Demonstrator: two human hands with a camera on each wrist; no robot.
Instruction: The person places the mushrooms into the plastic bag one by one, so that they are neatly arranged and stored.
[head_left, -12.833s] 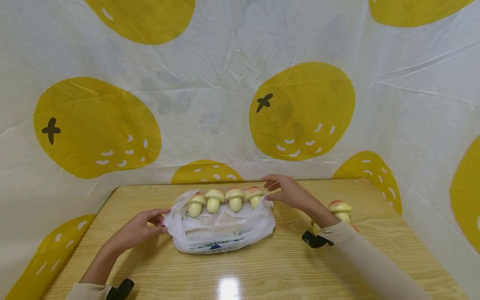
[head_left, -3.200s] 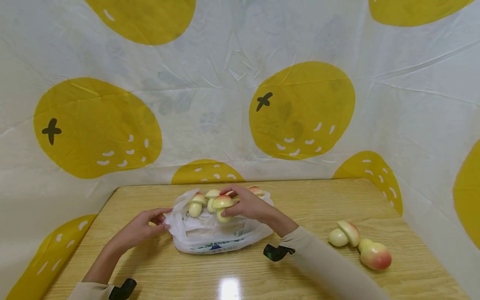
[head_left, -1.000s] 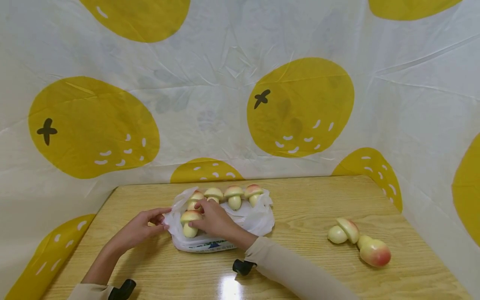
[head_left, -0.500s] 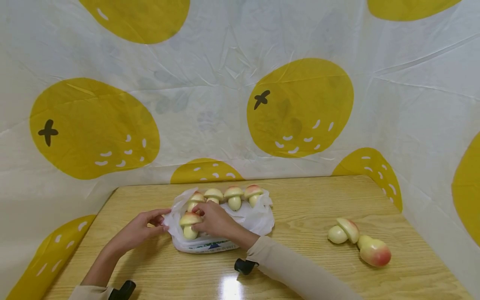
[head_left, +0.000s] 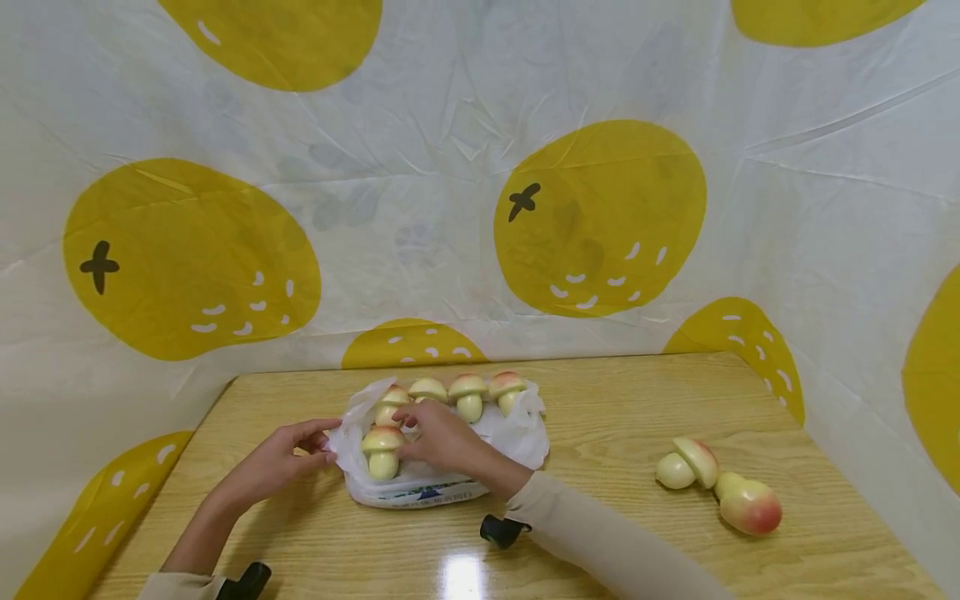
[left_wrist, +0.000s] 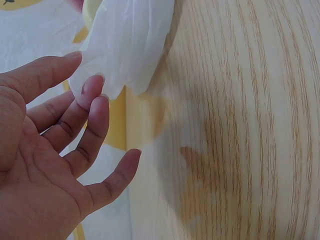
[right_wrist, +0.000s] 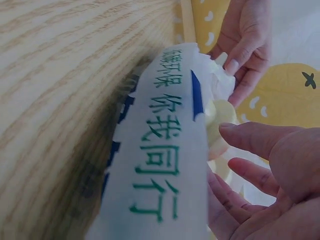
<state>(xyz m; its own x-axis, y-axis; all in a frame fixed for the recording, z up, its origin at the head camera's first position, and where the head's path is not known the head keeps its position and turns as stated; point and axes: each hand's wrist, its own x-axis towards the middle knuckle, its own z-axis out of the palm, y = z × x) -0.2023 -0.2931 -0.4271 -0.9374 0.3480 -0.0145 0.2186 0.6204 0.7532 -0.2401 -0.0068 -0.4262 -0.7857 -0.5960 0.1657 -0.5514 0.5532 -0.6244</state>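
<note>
A white plastic bag (head_left: 501, 433) with green print lies on the wooden table, its mouth spread open. Along its far side sits a row of several cream mushrooms (head_left: 468, 398) with reddish caps, which look like toys. One more mushroom (head_left: 382, 454) stands in front at the bag's left end. My left hand (head_left: 277, 458) pinches the bag's left edge; the left wrist view shows thin plastic (left_wrist: 127, 45) between thumb and fingers. My right hand (head_left: 442, 437) is just right of the front mushroom, thumb and fingers apart in the right wrist view, partly hiding the row.
On the table (head_left: 615, 400) at the right lie a tilted mushroom (head_left: 687, 463) and a pear-shaped cream piece (head_left: 750, 504) with a red end, touching or nearly so. Behind the table hangs a white sheet (head_left: 420, 225) with yellow fruit prints.
My right hand has brought a mushroom over to the bag's front left, let it go and drawn slightly right. My left hand has stayed at the bag's edge.
</note>
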